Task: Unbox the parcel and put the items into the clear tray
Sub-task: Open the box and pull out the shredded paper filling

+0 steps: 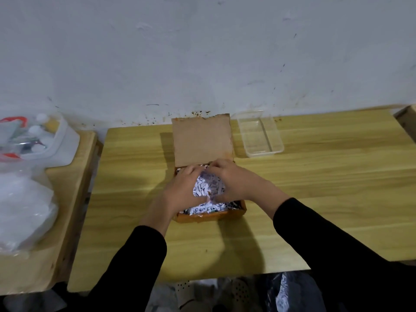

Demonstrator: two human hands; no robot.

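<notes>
A person's left hand (182,190) and right hand (234,181) cup a mound of shredded paper (208,188) inside the open box (202,216), fingers curled around the filler from both sides, apparently to lift it clear and reach whatever lies beneath. The lid (202,138) stands propped at the box's far edge. Just right of that lid, the clear tray (278,145) waits with nothing visible inside. No items show.
</notes>
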